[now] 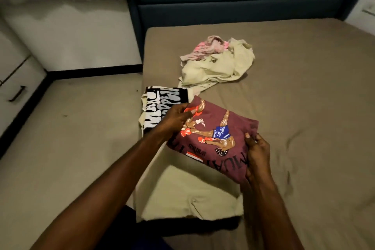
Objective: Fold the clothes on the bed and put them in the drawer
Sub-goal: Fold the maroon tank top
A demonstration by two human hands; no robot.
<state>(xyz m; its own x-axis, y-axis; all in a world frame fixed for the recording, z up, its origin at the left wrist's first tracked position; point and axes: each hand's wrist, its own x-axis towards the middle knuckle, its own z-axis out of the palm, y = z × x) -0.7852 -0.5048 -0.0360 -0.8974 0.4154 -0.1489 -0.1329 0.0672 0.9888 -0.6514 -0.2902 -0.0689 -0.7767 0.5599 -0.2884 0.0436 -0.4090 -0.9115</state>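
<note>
Dim, warm indoor light, soft focus throughout, with wide-angle bending at the edges.

Head camera looks forward and down, close over the bed [294, 79].

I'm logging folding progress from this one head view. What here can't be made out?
- Maroon shirt: its print lettering is partly covered by the right hand; the left hand hides its far corner.
- Black-and-white shirt: the left hand and the maroon shirt overlap it, so its fold can't be judged.
- Pale green garment and pink garment: crumpled together, types unclear.
- Drawer unit: cut off by the left edge.
</note>
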